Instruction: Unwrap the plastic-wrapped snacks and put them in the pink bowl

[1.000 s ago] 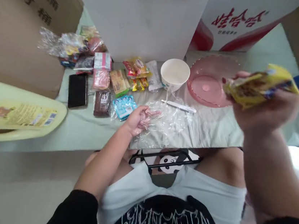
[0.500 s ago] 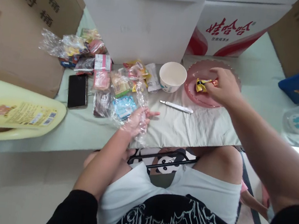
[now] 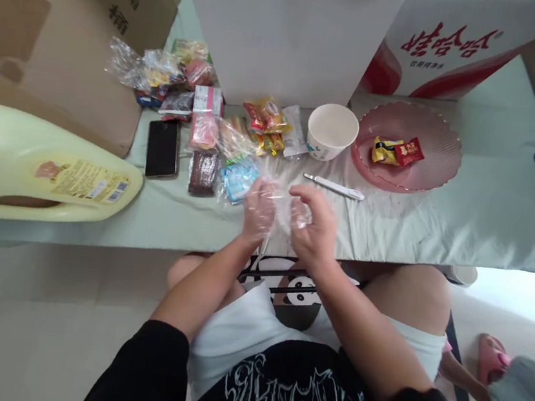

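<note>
In front of me at the table's edge, my left hand (image 3: 259, 211) is closed on a crumpled clear plastic bag (image 3: 276, 192), blurred by motion. My right hand (image 3: 313, 225) is just to its right with curled fingers, and shiny film of the same bag shows in its grasp. A blue snack packet (image 3: 238, 181) lies left of my left hand. Above my right hand is a white craft knife (image 3: 333, 186). A yellow wrapped snack (image 3: 385, 151) and a red wrapped snack (image 3: 408, 153) rest together in the pink scalloped bowl (image 3: 437, 143).
A white paper bowl (image 3: 332, 127) stands beside the pink one. Several wrapped snacks, a brown packet (image 3: 203, 173) and a phone (image 3: 163, 149) lie to the left, near a yellow jug (image 3: 46, 173). White boxes (image 3: 287, 40) line the back. Another person's pink slipper (image 3: 492, 358) shows at lower right.
My right hand has left the pink bowl, where the yellow and red snacks now lie, and come beside my left hand. The clear bag has been drawn off the snack pile.
</note>
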`<state>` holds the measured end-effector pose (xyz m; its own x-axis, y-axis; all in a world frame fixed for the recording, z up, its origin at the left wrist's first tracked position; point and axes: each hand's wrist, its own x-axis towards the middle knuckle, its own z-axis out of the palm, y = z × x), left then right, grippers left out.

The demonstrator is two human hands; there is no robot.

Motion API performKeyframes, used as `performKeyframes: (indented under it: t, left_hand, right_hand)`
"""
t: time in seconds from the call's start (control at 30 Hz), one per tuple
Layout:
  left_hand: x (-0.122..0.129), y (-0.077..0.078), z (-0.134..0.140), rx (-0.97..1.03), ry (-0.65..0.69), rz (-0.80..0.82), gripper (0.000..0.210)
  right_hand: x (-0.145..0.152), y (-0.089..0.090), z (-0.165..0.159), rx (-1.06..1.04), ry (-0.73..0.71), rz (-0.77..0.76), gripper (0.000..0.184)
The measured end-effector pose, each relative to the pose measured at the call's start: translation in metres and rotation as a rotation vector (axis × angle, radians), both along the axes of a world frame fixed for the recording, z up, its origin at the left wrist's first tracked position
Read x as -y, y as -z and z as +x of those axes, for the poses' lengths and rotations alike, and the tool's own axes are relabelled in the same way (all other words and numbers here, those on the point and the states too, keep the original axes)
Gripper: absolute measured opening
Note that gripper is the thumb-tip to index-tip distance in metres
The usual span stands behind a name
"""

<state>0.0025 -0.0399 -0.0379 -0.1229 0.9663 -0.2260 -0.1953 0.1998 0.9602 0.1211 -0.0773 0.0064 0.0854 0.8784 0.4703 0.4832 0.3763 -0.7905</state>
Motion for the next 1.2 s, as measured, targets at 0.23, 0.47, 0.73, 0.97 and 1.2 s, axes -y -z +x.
performKeyframes:
  t: [0.23, 0.47, 0.73, 0.97, 1.2]
  left_hand:
    - [-0.024, -0.007, -0.011, 0.230, -0.004, 0.099, 0.004]
    - [-0.040, -0.026, -0.031, 0.418, 0.518, -0.094, 0.054]
    - [-0.049, -0.022, -0.015, 0.047, 0.331, -0.225, 0.020]
    - [-0.029, -0.036, -0.035, 0.075, 0.337, -0.276, 0.045]
    - [-0.025, -0.021, -0.041, 0.008, 0.087, 0.201, 0.052]
  right_hand:
    - [-0.026, -0.017, 0.063, -0.158, 0.207, -0.013, 0.024]
    - [-0.048, 0.021, 0.096, -0.387, 0.015, -0.425, 0.041]
    - [-0.048, 0.041, 0.108, -0.621, -0.099, -0.759, 0.043]
    - [-0.032, 0.025, 0.128, -0.682, -0.222, -0.555, 0.057]
    - [-0.046, 0.032, 0.128, -0.929, -0.263, -0.574, 0.064]
